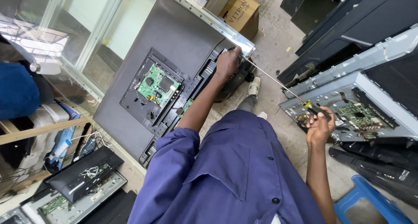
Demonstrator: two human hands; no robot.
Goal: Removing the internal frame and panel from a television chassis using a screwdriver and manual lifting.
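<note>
Screwdriver [278, 82] — we noted its long shaft ran from our right hand [320, 124], clamped on the handle, to our left hand [227, 62], closed on the television back panel [174, 45] edge.

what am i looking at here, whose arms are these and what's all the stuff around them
This is one picture from a camera worn on a person's head, looking down, so you see their own blue shirt and two bare hands. The left hand rests on the edge of a flat-screen television standing with its back open, showing a green circuit board. The right hand holds the handle of a long screwdriver, whose thin shaft reaches towards the left hand. To the right lies another opened television chassis; a cardboard box and a blue stool stand on the floor.
</note>
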